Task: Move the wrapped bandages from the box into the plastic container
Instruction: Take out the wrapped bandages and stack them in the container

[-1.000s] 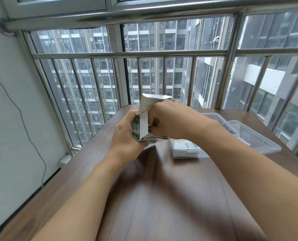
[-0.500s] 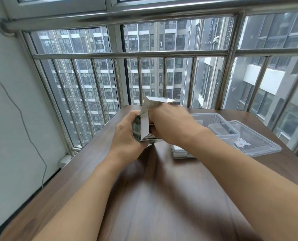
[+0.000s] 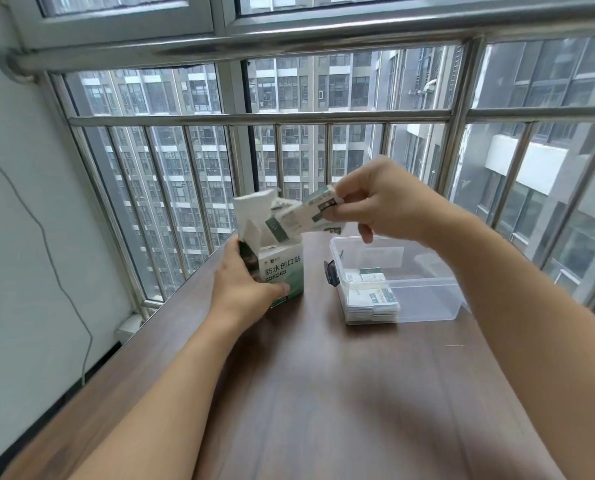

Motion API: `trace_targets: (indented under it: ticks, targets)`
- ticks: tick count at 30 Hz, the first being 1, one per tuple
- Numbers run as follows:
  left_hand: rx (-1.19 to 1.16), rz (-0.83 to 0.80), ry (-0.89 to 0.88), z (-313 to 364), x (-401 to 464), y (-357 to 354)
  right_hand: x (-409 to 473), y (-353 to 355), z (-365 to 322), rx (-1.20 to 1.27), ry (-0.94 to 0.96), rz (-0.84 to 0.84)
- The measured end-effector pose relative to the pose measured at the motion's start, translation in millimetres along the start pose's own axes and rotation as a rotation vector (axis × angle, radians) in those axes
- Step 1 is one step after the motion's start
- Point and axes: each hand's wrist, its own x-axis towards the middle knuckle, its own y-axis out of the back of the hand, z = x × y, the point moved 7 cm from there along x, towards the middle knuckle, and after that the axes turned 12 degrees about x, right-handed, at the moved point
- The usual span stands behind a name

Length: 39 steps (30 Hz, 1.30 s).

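Observation:
A white and green bandage box [image 3: 282,271] stands upright on the wooden table, its top flap open. My left hand [image 3: 244,289] grips its left side and front. My right hand [image 3: 375,202] pinches a bundle of wrapped bandages [image 3: 303,216], white with green print, in the air just above the box's opening and left of the container. The clear plastic container [image 3: 424,310] sits on the table to the right of the box. A stack of wrapped bandages [image 3: 370,296] lies in its near left corner.
The wooden table [image 3: 324,393] runs along a barred window [image 3: 289,116]. A small dark knob [image 3: 330,273] sticks out of the container's left wall. A white wall with a thin cable [image 3: 46,237] is on the left.
The box has come down from mid-air onto the table. My right hand has come out of the box with a bundle of bandages and moved up and to the right.

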Motion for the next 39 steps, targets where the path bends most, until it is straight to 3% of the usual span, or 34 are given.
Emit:
trace_targets:
  ticks: [5, 7, 9, 11, 16, 19, 21, 24, 26, 28, 30, 34, 39]
  targets:
    - [0.030, 0.015, -0.012, 7.7, -3.5, -0.8, -0.3, 10.8, 30.0, 0.430, -0.218, 0.045]
    - [0.018, 0.170, -0.058, 20.4, -9.5, 14.8, -2.2, 6.8, 40.9, 0.512, -0.299, 0.017]
    - [-0.071, 0.405, -0.251, 41.9, -22.5, 37.3, -4.0, -1.8, 47.0, 0.603, -0.351, -0.039]
    - [-0.239, 0.495, -0.409, 58.8, -37.2, 46.2, -4.4, -14.5, 47.5, 0.735, -0.366, -0.119]
    - [-0.661, 0.145, -0.271, 77.3, -39.6, 21.1, -7.9, -54.3, 26.1, 1.012, -0.357, -0.377]
    - [-0.695, -0.034, -0.190, 78.2, -38.1, 4.8, -12.2, -71.5, 22.9, 0.924, -0.376, -0.442]
    - [-0.735, -0.097, -0.141, 79.0, -40.9, -1.2, -15.7, -72.0, 23.3, 0.729, -0.397, -0.468]
    - [-0.760, -0.126, -0.039, 77.6, -42.0, -3.2, -20.2, -51.8, 20.6, 0.170, -0.374, -0.536]
    - [-0.786, -0.193, 0.009, 79.7, -44.2, -6.3, -18.0, -25.5, 13.6, -0.108, -0.334, -0.436]
    - [-0.750, -0.300, 0.036, 82.9, -49.1, -12.6, -12.5, -5.5, 0.2, -0.071, -0.231, -0.270]
    - [-0.684, -0.409, 0.050, 83.6, -55.8, -23.0, -10.0, -5.3, -12.6, 0.070, -0.121, -0.208]
    - [-0.606, -0.521, 0.057, 82.8, -65.6, -37.5, -6.9, -40.1, -8.9, -0.012, -0.056, -0.347]
    - [-0.606, -0.636, 0.056, 86.4, -72.4, -41.6, -5.1, -36.0, 2.8, -0.006, -0.060, -0.383]
